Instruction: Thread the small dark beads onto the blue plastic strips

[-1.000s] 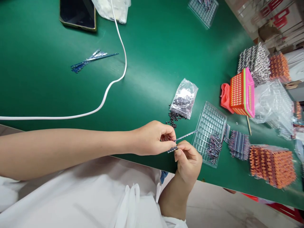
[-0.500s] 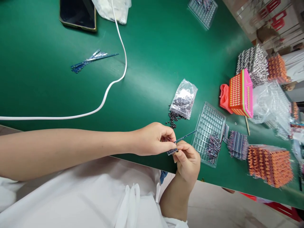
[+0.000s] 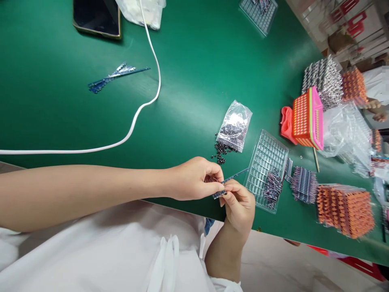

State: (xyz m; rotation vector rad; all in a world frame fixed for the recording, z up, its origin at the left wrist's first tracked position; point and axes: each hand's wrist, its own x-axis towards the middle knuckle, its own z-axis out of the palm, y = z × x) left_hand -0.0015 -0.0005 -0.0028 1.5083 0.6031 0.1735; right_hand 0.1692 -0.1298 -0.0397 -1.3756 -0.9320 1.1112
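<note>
My left hand [image 3: 197,178] is closed, thumb and fingers pinching a small dark-blue circuit board strip [image 3: 219,194]. Thin reddish wires show under its curled fingers. My right hand [image 3: 240,205] meets it from the right, with thumb and forefinger pinched at the strip's end; any tiny part between those fingertips is too small to make out. A narrow blue strip [image 3: 237,174] sticks out from between the hands toward the clear plastic tray [image 3: 263,156]. In that tray lies a heap of small wired boards [image 3: 272,188]. Just beyond my hands, small black beadlike parts [image 3: 221,152] spill beside a clear bag [image 3: 234,126].
A white cable [image 3: 133,121] curves across the green table [image 3: 188,81]. Blue offcut strips [image 3: 112,77] and a phone [image 3: 97,18] lie farther left. Rightward stand stacked wired boards [image 3: 304,184], an orange stack [image 3: 346,209] and a basket [image 3: 306,117]. Another person's hand [image 3: 373,103] shows far right.
Both hands keep nearly the same pose around the strip. The whole view has shifted very slightly, and the other person's hands at the far right have come more into sight.
</note>
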